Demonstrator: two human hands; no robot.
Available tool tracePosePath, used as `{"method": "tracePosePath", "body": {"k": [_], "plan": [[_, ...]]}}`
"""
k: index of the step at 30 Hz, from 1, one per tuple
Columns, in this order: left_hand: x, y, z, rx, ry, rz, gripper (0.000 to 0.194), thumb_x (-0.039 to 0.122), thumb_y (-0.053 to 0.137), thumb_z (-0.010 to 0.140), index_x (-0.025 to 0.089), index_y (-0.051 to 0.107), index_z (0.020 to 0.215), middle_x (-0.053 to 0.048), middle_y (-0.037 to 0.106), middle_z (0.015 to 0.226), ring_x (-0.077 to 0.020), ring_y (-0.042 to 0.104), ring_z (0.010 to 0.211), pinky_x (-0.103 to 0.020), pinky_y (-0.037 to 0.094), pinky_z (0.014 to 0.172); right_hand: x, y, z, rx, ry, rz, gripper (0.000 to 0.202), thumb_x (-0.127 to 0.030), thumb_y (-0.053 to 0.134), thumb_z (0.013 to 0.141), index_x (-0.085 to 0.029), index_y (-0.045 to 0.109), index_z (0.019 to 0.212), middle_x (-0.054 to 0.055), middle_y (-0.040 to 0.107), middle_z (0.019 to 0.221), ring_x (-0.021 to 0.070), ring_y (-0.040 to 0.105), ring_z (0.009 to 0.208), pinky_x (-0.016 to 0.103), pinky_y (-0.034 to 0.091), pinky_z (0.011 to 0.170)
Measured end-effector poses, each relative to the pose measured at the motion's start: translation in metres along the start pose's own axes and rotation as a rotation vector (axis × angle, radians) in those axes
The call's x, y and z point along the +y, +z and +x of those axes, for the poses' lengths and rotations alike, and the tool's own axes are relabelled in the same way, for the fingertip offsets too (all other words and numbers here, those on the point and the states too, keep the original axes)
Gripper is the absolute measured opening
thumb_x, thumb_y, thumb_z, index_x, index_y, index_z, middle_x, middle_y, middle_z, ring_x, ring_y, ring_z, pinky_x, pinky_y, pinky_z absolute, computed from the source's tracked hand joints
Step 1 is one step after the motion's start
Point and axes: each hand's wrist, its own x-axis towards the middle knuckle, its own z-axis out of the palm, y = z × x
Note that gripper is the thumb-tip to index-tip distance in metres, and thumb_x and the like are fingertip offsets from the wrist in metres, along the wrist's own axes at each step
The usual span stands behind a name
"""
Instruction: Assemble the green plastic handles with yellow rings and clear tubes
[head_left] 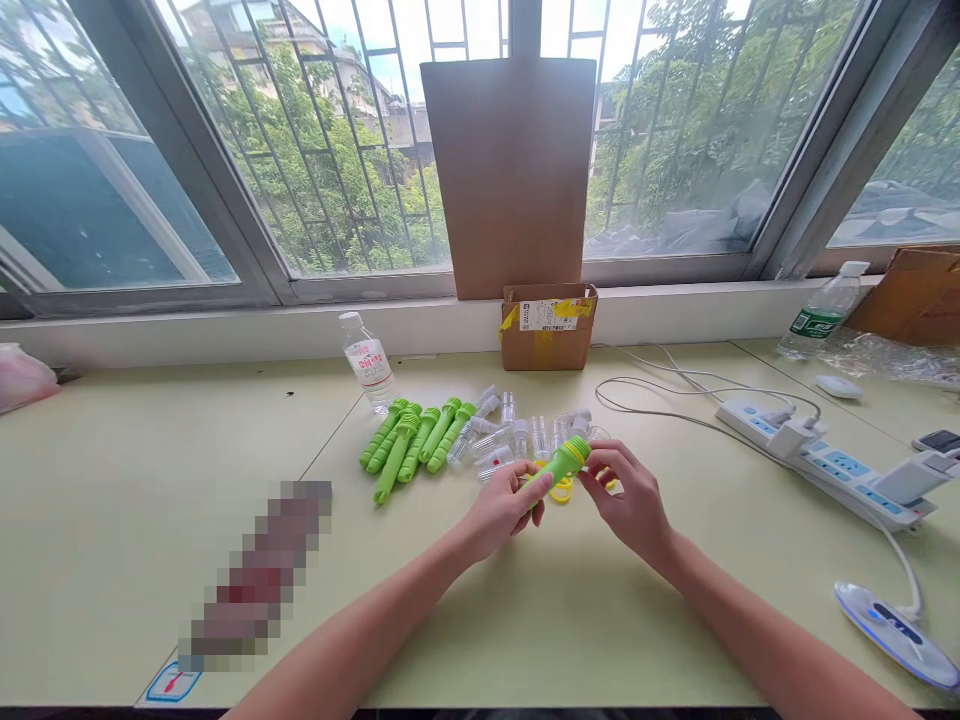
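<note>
My left hand is closed around a green ribbed tube, which tilts up to the right with a yellow ring near its threaded end. My right hand is at that threaded end, its thumb and fingers pinched together; whatever is between them is too small to make out. Beneath and beside the tube lie yellow rings, partly hidden by the hands. Just behind are clear small bottles with white caps. Several more green tubes lie in a group to the left.
A water bottle stands behind the green tubes. A small cardboard box sits by the window sill. On the right are a power strip with cables, another bottle and a white oval device. A blurred patch covers something at left.
</note>
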Motion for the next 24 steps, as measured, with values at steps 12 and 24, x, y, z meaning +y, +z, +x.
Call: {"method": "tracePosePath", "body": {"k": [12,24], "plan": [[-0.008,-0.002,0.003,0.138,0.214,0.179,0.035,0.05,0.06,0.081,0.015,0.057,0.079,-0.003,0.067,0.069,-0.0073,0.052,0.043,-0.019,0.041,0.041,-0.001,0.002,-0.001,0.001,-0.004,-0.026,0.008,-0.016,0.059,0.086,-0.021,0.054,0.089,0.004,0.059,0.096,0.0094,0.057,0.058,0.025,0.053,0.049],[0.004,0.001,-0.002,0.099,0.134,0.138,0.038,0.048,0.071,0.071,0.018,0.05,0.081,0.004,0.058,0.054,-0.0086,0.05,0.047,-0.018,0.036,0.045,-0.002,0.001,-0.001,0.026,-0.031,-0.031,0.006,-0.018,0.057,0.088,-0.022,0.053,0.087,0.005,0.061,0.094,0.0099,0.057,0.058,0.026,0.053,0.048]]}}
